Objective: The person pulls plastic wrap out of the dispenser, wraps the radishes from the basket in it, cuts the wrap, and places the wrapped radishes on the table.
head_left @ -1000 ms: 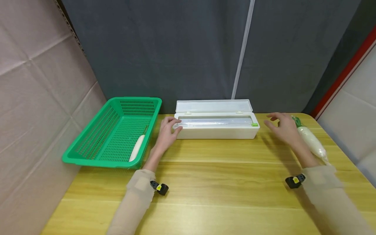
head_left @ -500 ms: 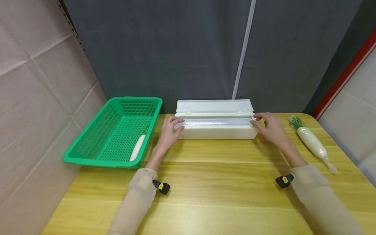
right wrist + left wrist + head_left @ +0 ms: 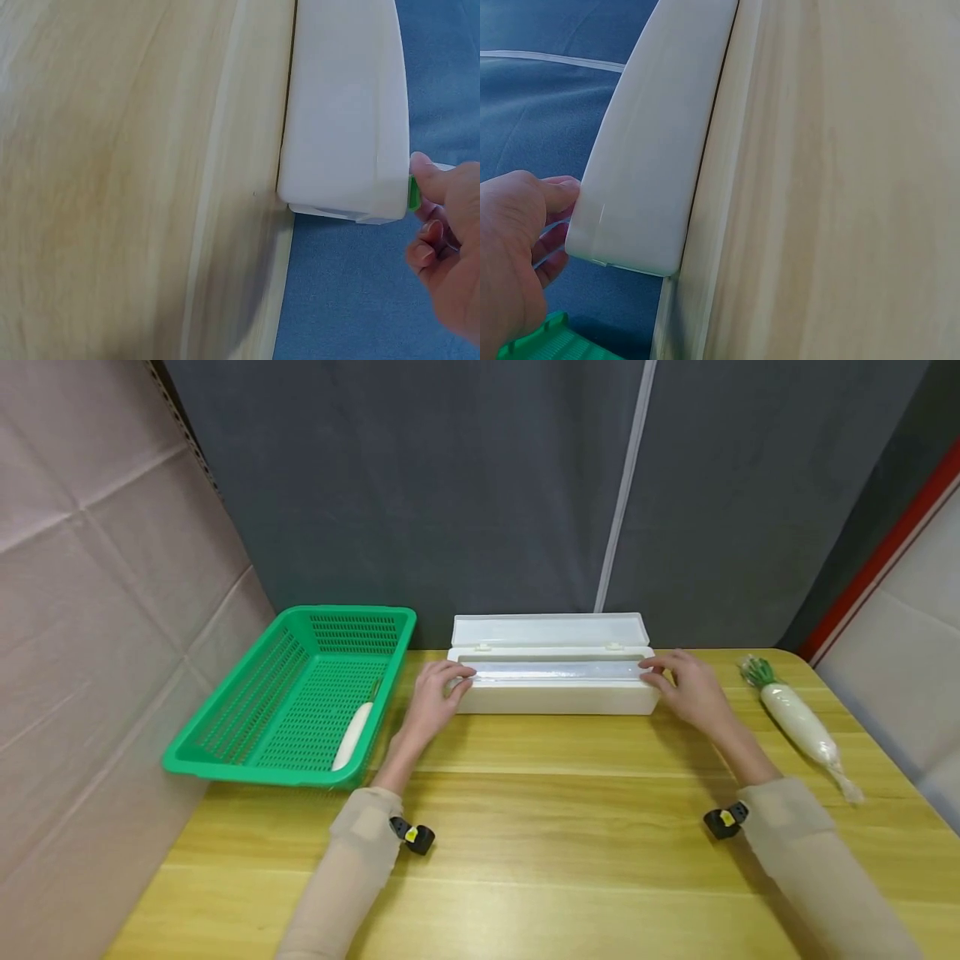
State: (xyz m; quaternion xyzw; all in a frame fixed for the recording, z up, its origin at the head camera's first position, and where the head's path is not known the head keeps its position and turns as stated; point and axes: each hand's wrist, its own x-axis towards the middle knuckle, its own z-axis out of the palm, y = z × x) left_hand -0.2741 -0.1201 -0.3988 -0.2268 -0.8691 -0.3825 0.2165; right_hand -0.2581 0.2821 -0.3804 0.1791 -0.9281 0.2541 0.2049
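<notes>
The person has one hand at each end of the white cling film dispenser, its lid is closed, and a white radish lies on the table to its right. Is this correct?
Not quite: the head view shows the lid open, at the back of the white cling film dispenser. The left hand, right hand and white radish are as you say.

1. A small, screened-off booth with wrist-worn cameras (image 3: 423,839) is shown; the wider building cannot be told.
2. The wood-grain table (image 3: 570,835) is backed by dark grey cloth (image 3: 420,485).
3. The left side is closed by creased pale cloth (image 3: 112,585), the right by a red-edged white surface (image 3: 907,618).
</notes>
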